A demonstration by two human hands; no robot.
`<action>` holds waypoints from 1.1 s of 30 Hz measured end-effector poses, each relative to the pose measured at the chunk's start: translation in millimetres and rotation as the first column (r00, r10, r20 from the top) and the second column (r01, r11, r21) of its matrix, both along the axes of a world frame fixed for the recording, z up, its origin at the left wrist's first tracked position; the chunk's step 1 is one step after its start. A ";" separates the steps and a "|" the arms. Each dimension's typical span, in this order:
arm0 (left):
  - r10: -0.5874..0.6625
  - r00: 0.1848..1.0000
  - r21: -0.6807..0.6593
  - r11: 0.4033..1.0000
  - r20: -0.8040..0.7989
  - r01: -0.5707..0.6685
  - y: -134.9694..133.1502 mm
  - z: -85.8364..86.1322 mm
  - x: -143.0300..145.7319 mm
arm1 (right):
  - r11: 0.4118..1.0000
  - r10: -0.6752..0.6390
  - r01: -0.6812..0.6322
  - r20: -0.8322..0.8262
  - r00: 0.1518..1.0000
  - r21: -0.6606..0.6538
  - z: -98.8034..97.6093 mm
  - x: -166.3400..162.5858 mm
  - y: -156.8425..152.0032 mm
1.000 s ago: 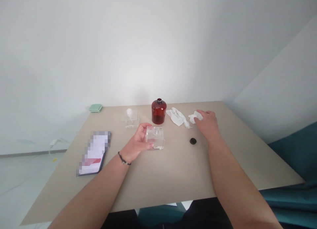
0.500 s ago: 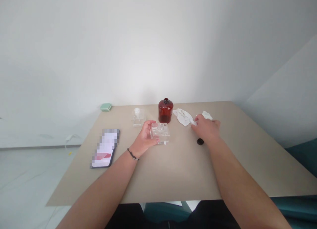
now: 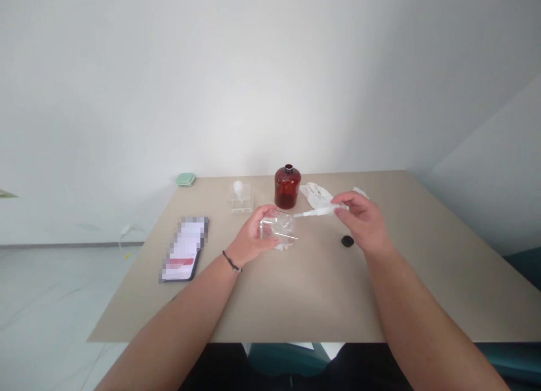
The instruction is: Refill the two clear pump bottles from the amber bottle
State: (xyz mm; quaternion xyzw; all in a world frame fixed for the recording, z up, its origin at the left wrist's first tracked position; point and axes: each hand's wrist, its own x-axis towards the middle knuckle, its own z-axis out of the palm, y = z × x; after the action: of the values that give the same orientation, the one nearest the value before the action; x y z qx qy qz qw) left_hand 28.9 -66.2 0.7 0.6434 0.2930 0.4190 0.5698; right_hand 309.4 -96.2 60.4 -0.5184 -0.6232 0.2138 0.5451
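Held 1 clear container (image 3: 284, 229) in the left hand (image 3: 252, 239), near the middle of the table (image 3: 270, 306), slightly tilted, with the thumb on its near side and the fingers curled around its far left side. Pinched 1 slim white piece (image 3: 318, 212) between the thumb and fingers of the right hand (image 3: 366, 225), with its narrow end pointed left, very close to the upper right edge of the container; could not tell about touching there. Saw 1 red-brown bottle (image 3: 287, 191) upright behind the container, with open neck. Found 1 crumpled tissue (image 3: 316, 194) to the right of the bottle, and 1 white scrap (image 3: 360, 192) partly hidden behind the right hand. Noticed 1 black round piece (image 3: 347, 241) just beside the right hand. Saw farther left 1 clear box (image 3: 242, 205) with 1 white ball (image 3: 238, 186) at its top, 1 phone (image 3: 186, 250) and 1 small green case (image 3: 185, 180).
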 end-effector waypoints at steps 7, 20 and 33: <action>-0.009 0.999 -0.003 1.000 -0.035 0.009 -8.4 13.0 3.4 | 0.996 0.072 -0.072 0.005 0.997 0.044 -0.4 -4.3 -5.6; -0.071 0.994 -0.019 0.997 -0.077 0.070 -17.1 17.5 9.2 | 0.981 0.165 -0.191 0.344 0.924 0.043 7.7 -21.8 -15.9; -0.091 0.996 -0.050 0.995 -0.011 0.090 -17.6 10.0 14.1 | 0.973 0.228 -0.227 0.331 0.916 -0.045 -8.4 -35.2 -16.4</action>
State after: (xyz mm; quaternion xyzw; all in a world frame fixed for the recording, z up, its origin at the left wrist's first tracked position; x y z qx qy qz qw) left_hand 43.0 -83.8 10.7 0.6447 0.2775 0.3809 0.6019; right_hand 274.2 -112.6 51.9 -0.4726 -0.7619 0.1865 0.4017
